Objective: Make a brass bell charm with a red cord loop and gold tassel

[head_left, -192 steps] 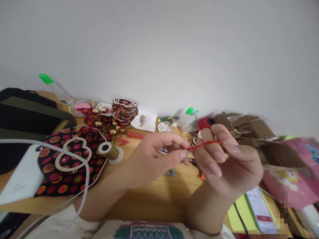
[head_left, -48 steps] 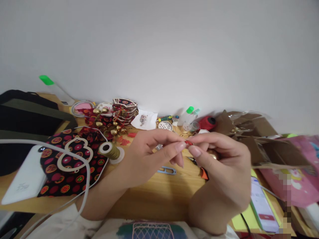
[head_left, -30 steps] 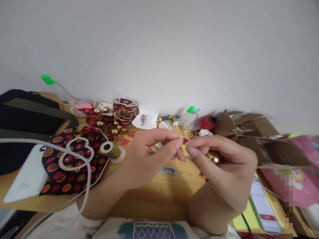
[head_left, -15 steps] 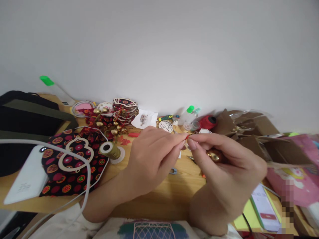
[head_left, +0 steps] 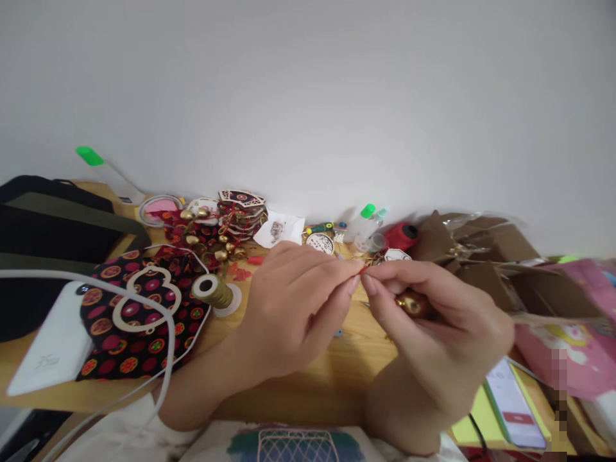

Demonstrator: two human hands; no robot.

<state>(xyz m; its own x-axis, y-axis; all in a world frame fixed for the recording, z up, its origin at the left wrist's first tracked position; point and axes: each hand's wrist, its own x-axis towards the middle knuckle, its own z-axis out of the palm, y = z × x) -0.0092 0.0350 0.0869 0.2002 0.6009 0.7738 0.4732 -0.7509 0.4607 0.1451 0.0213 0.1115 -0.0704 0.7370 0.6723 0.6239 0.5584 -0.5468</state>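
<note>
Both hands meet above the wooden desk (head_left: pixel 308 385). My left hand (head_left: pixel 293 308) pinches the end of a thin red cord (head_left: pixel 362 270) between thumb and forefinger. My right hand (head_left: pixel 443 321) pinches the same cord from the other side, fingertips nearly touching the left ones. A small gold bell (head_left: pixel 410 303) sits tucked under the right hand's fingers. Only a short tip of the cord shows; the rest is hidden between the fingers.
Black patterned fabric with a wooden gourd cut-out (head_left: pixel 144 295) lies left, beside a gold thread spool (head_left: pixel 214 290). A pile of bells and ornaments (head_left: pixel 216 231), glue bottles (head_left: pixel 363 221) and a red spool (head_left: pixel 402 235) line the wall. A phone (head_left: pixel 513 404) and cardboard box (head_left: pixel 505 269) sit right.
The long red cord stretched between my hands has shortened to a tip. My fingertips have come together and the left hand has turned over, hiding the small snips on the desk.
</note>
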